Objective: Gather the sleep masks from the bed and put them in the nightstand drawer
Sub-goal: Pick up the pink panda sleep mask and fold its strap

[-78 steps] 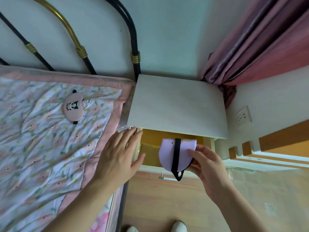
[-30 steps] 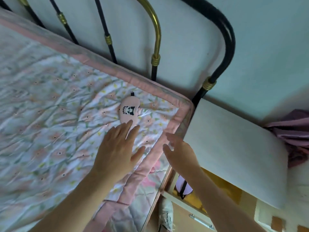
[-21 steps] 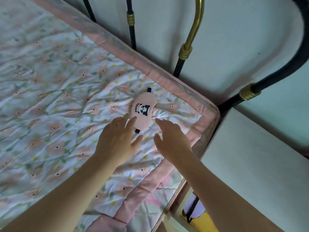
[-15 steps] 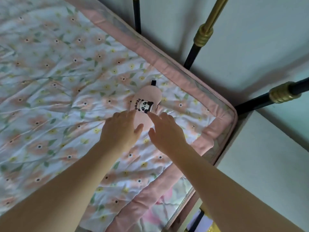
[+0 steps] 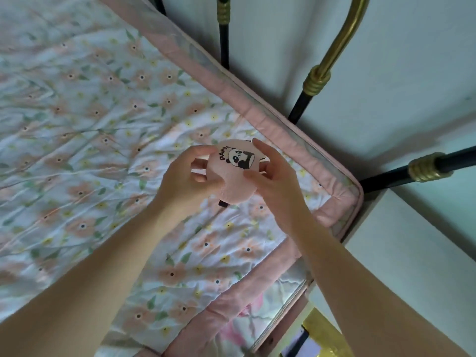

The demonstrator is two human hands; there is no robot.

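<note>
A pink sleep mask [image 5: 235,176] with a panda print and the word PANDA is held just above the floral quilt [image 5: 103,140] near the bed's top right corner. My left hand [image 5: 188,180] grips its left side, thumb across the front. My right hand [image 5: 273,179] pinches its right side. A black strap end pokes out below the mask. The white nightstand [image 5: 412,253] stands right of the bed. Its open drawer [image 5: 318,328] shows a yellow inside at the bottom edge, with a bit of the lilac mask [image 5: 298,350] and its black strap in it.
A black and brass metal headboard [image 5: 316,81] runs along the pale wall behind the bed. The quilt's pink border [image 5: 334,202] marks the bed's edge next to the nightstand.
The lilac mask went into the drawer. My view swung left to the bed, both hands reached the pink panda mask, and they have now lifted it off the quilt.
</note>
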